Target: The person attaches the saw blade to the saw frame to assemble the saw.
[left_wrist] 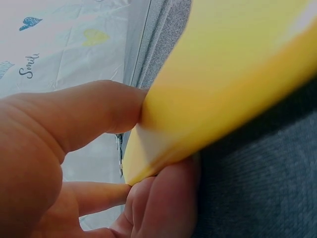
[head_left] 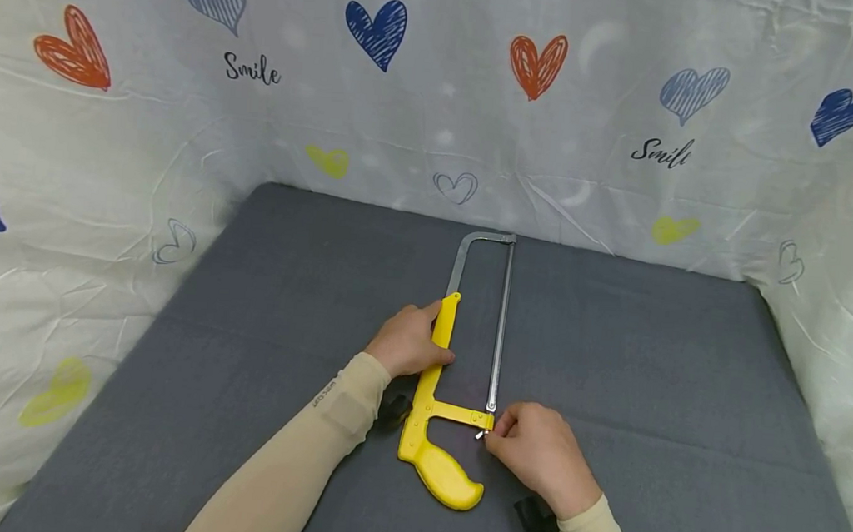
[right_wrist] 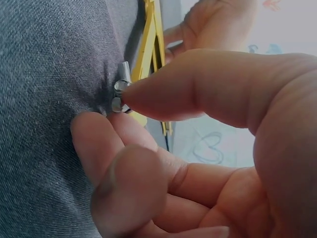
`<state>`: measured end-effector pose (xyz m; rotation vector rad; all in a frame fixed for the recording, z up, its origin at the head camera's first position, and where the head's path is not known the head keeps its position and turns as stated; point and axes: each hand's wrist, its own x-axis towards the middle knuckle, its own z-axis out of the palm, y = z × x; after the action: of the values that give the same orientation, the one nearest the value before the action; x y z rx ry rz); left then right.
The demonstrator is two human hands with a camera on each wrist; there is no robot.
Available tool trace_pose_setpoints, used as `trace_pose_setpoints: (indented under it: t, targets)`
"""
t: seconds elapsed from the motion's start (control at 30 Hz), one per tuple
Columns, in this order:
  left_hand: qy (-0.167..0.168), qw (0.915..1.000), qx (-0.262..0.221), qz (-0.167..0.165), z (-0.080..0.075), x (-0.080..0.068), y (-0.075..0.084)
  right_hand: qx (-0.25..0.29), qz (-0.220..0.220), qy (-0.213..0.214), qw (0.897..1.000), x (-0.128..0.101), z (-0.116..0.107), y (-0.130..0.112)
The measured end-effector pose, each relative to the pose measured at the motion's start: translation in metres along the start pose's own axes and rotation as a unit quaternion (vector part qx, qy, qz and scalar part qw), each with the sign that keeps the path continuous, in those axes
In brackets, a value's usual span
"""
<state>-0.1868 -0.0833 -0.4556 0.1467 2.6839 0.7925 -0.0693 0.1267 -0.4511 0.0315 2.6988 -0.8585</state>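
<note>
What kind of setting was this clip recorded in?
Probably a makeshift recording booth, not a workshop: a grey padded surface walled by a heart-printed sheet, with only a yellow hacksaw on it.

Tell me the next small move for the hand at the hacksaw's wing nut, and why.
Probably a small twist of the wing nut. The right hand already pinches it at the blade's handle end, while the left hand grips the yellow frame flat on the grey mat, steadying the saw.
</note>
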Motion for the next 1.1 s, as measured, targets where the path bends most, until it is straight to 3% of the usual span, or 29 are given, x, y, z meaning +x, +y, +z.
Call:
trace_pose_setpoints:
  t: [0.63, 1.1]
  targets:
    - [0.005, 0.9999, -0.013, 0.008, -0.002, 0.0014, -0.0035, 0.03, 0.007, -0.007, 0.999, -0.0006, 0.0029, -0.0024]
    - [0.003, 0.9999, -0.013, 0.005, -0.0013, 0.0015, -0.0027, 0.04, -0.014, -0.002, 0.999, 0.0037, 0.0046, 0.0002]
